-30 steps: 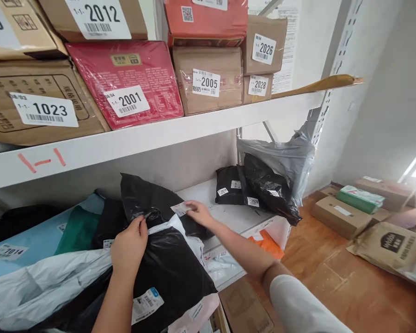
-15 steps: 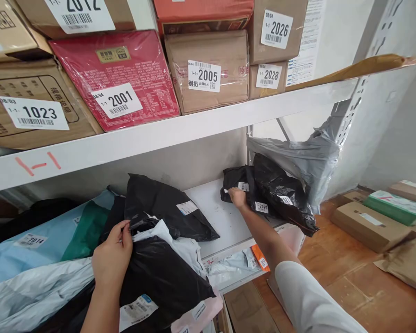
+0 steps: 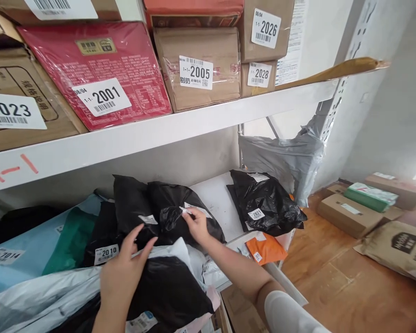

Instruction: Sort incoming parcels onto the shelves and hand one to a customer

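My right hand (image 3: 196, 225) pinches a white corner or label edge of a black mailing bag (image 3: 170, 219) on the lower shelf. Just left of it, my left hand (image 3: 130, 259) is open, its thumb and fingers spread, near another black mailing bag (image 3: 130, 196). Below my hands lies a larger black mailing bag (image 3: 173, 289) beside white plastic packaging. A black bag labelled 2010 (image 3: 107, 253) stands behind my left wrist. To the right, a black bag labelled 2021 (image 3: 273, 203) leans near the shelf end.
Boxes, among them a red box (image 3: 125, 60) and a brown box labelled 2005 (image 3: 197, 97), fill the shelf above, whose white beam (image 3: 142, 132) crosses over my hands. An orange bag (image 3: 270, 248) lies low at the right. Cartons (image 3: 346, 217) stand on the wooden floor.
My right hand has moved left from the right-hand black bags, with a black mailing bag in its grip. My left hand has let go of the bag edge and opened. The view has shifted right.
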### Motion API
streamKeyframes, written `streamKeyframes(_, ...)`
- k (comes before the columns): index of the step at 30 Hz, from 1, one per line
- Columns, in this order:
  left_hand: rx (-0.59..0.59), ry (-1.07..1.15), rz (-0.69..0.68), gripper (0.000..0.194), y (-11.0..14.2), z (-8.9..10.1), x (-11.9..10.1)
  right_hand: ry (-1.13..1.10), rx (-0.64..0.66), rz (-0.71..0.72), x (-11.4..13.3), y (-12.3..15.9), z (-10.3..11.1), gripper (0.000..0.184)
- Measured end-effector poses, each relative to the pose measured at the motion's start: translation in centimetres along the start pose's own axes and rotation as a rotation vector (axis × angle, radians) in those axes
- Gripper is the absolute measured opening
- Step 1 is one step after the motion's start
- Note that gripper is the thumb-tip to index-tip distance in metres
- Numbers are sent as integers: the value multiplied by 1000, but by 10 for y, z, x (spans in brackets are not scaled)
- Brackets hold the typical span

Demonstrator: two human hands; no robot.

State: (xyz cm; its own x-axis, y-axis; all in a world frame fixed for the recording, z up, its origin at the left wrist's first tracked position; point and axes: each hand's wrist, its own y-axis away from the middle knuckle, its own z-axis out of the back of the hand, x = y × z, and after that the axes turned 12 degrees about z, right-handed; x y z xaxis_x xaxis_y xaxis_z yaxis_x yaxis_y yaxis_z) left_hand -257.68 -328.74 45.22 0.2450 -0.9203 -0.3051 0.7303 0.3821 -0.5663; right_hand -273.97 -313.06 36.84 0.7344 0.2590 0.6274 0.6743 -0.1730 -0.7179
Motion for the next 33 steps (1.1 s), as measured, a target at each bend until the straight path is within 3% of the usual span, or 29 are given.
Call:
streamKeyframes(4,173,-141,-5,58,6,-24,-40,29,68,-32,5,11,-6,20)
streamKeyframes(7,214,-137,69,48,4,-42,-59,37,354,19,20,-2,26,26)
streamKeyframes(10,182,-57,152,38,4,-53,-63,276,670,198,45,-13,95,67)
streamKeyframes(11,161,-35,172,37,4,-55,-62,452,724,223,52,-12,125,86)
streamKeyframes(13,107,0,187,35,6,-58,-60,846,781,185,54,-5,187,101)
streamKeyframes(16,29,29,176,35,10,-62,-58,1297,863,100,34,14,272,101)
streamKeyframes(18,10,22,176,36,12,-62,-58,1389,929,106,13,22,314,90)
streamKeyframes(20,5,3,180,37,16,-61,-60,1383,988,151,-4,22,342,73)
streamKeyframes(26,-91,-36,135,47,38,-50,-61,1236,1106,261,-20,1,373,43)
streamKeyframes(28,-147,-27,103,47,49,-47,-56,1162,1063,259,-23,-7,375,36)
streamKeyframes(30,-200,-9,68,46,59,-45,-50,1059,913,222,-25,-18,369,38)
streamKeyframes(33,-241,19,57,43,74,-46,-41,787,518,163,-24,-42,338,26)
